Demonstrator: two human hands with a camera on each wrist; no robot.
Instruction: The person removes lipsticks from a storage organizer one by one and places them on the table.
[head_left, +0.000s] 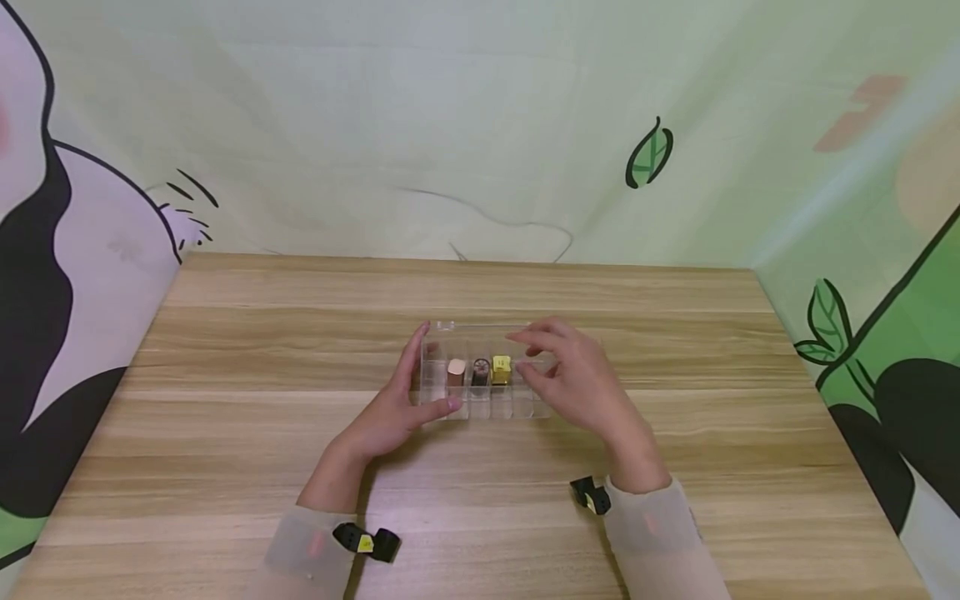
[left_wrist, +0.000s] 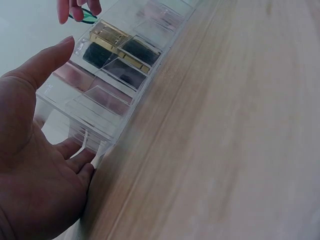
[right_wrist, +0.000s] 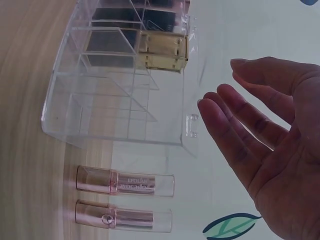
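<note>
A clear lipstick organizer (head_left: 480, 407) with several compartments sits on the table between both hands. My left hand (head_left: 386, 415) holds its left end, thumb along the front and fingers behind. Three lipsticks stand in a row inside: a pinkish one (head_left: 456, 373), a black one (head_left: 481, 373) and a gold one (head_left: 501, 369). At the organizer's right end hovers my right hand (head_left: 577, 375), fingers loosely bent, nothing between them in the right wrist view. That view also has two pink lipsticks with clear caps, one lipstick (right_wrist: 125, 181) nearer the organizer, the other lipstick (right_wrist: 123, 216) farther out.
The wooden table (head_left: 247, 333) meets a printed cloth backdrop (head_left: 480, 150) at its far edge. Printed cloth also stands along both sides. The organizer's hinged lid edge (head_left: 446, 326) is at its back.
</note>
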